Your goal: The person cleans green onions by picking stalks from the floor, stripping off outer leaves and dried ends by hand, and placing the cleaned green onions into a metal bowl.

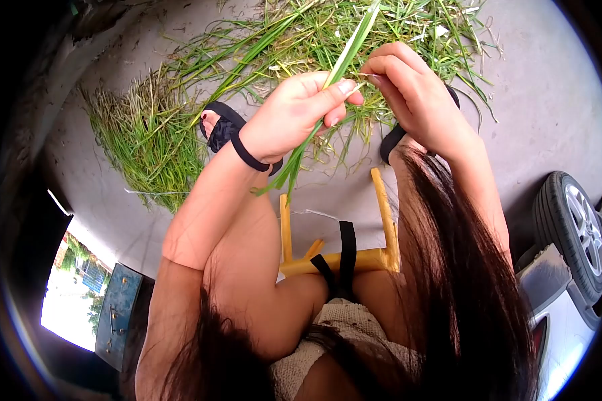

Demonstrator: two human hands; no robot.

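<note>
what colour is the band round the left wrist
Black; the band shows best in the head view.

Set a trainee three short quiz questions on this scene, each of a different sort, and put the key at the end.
1. Fill the gap: the long green blades are held in the person's ____ hand.
2. True or false: the black band circles the person's right wrist.
3. Multiple choice: what colour is the frame between the person's legs?
A. Blue
B. Yellow
C. Red

Key: 1. left; 2. false, it is on the left wrist; 3. B.
</note>
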